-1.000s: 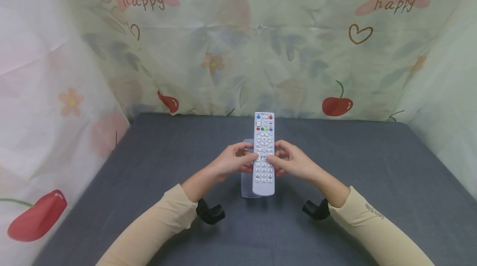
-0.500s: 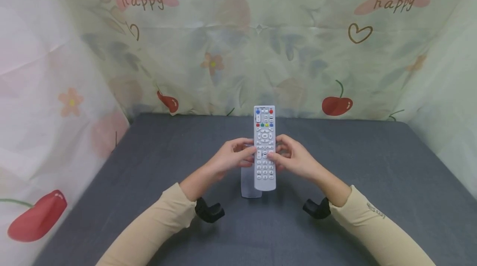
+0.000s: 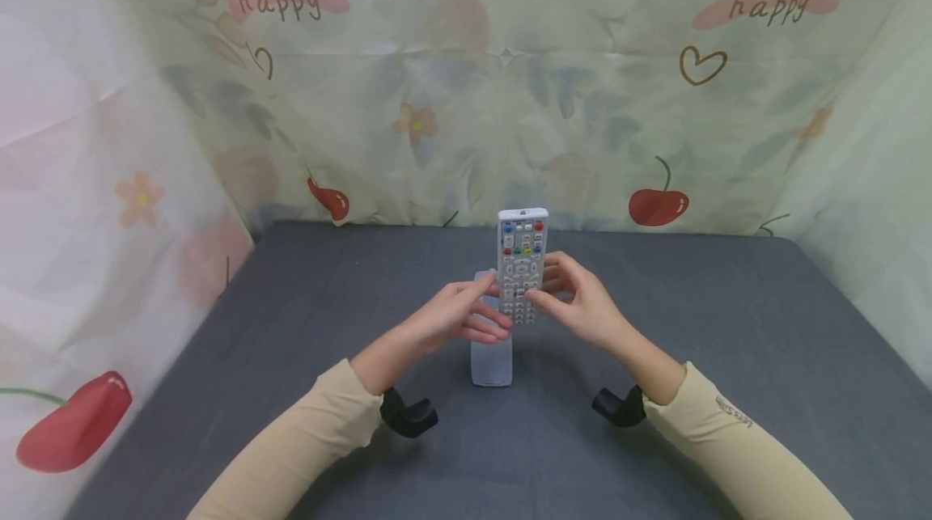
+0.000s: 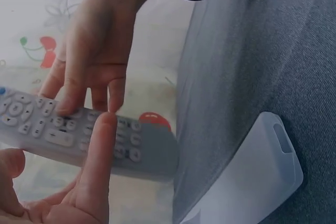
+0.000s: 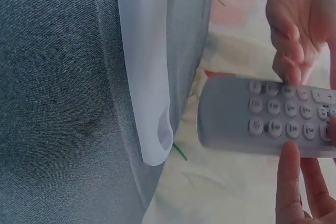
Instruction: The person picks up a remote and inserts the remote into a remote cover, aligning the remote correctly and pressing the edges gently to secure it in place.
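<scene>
A white remote control (image 3: 521,257) with coloured buttons is held up off the table, tilted upright with its button face toward me. My right hand (image 3: 557,293) pinches its right edge, thumb on the buttons. My left hand (image 3: 486,308) holds its lower left edge, with one finger (image 4: 100,150) lying across the button face. A translucent silicone cover (image 3: 492,358) lies flat on the dark grey table (image 3: 692,326) just below the remote, apart from both hands. The cover (image 5: 149,77) and the remote's lower end (image 5: 252,116) both show in the right wrist view.
Printed cloth (image 3: 451,83) with cherries, hearts and "happy" hangs behind the table and along both sides. Black wrist mounts (image 3: 408,415) sit under both sleeves. Bare table stretches left and right of the hands.
The remote has risen off the cover and tipped more upright, moving away from me. The cover stays on the table, now fully uncovered. Both hands rose with the remote.
</scene>
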The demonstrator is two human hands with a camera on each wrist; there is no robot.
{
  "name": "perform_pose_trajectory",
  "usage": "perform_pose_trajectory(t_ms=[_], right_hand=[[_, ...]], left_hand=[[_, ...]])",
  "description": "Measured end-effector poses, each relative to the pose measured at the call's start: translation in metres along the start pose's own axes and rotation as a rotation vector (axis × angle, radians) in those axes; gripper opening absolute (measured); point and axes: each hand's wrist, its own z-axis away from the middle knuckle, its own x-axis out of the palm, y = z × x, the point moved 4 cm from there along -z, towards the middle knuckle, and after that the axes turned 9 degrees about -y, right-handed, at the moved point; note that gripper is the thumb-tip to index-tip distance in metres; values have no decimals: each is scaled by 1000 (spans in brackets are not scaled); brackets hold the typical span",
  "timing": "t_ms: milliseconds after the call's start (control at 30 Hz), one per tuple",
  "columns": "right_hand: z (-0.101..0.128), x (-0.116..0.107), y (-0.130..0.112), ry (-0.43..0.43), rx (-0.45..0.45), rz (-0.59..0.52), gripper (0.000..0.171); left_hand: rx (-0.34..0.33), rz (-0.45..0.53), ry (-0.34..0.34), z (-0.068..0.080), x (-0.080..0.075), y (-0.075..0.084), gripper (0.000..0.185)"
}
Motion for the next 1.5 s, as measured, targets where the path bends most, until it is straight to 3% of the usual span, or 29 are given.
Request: perform_pose_trajectory(t_ms=[367, 533, 733, 867, 1167, 1500], right_hand=[[1, 5, -1, -37, -116, -21, 32], [1, 5, -3, 5, -156, 18, 29], [-1, 4, 1, 78, -57, 8, 36], [-2, 4, 4, 37, 8, -54, 41], [-2, 4, 5, -61, 58, -251, 42], [-4, 5, 7, -96, 164, -320, 61]], left_hand=[[56, 95, -7, 2, 1, 5, 46], [67, 123, 36, 1, -2, 4, 52], [88, 122, 79, -1, -3, 4, 55], [132, 110, 74, 0, -3, 5, 57], [198, 98, 112, 0, -5, 3, 58], [215, 18, 114, -2, -5, 3, 56]])
